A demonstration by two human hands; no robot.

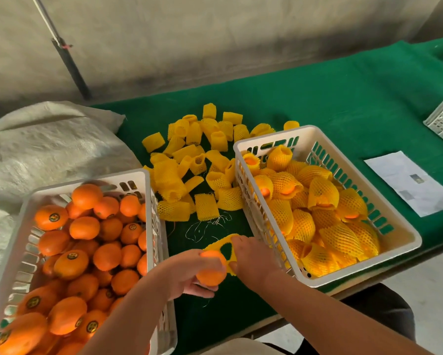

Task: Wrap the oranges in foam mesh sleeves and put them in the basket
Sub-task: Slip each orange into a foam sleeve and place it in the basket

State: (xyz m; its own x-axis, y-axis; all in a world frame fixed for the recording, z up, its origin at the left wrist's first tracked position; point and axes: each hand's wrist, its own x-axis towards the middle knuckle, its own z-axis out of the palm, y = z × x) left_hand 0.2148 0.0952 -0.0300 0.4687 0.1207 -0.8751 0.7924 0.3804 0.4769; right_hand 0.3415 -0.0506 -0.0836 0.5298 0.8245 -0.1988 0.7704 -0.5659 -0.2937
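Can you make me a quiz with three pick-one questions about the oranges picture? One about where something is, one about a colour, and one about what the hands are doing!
1. Where is the pile of empty sleeves?
A. Between the two baskets
B. Inside the left basket
C. On the paper sheet

2. What colour is the cloth on the table?
A. Red
B. Green
C. Blue

3. What is the left hand doing?
A. Lying flat on the table
B. Gripping an orange
C. Lifting a basket

Answers:
1 A: the sleeves lie on the cloth between the basket of bare oranges and the basket of wrapped oranges.
2 B: the cloth is plainly green.
3 B: its fingers curl round a bare orange, while the right hand stretches a yellow sleeve open next to it.
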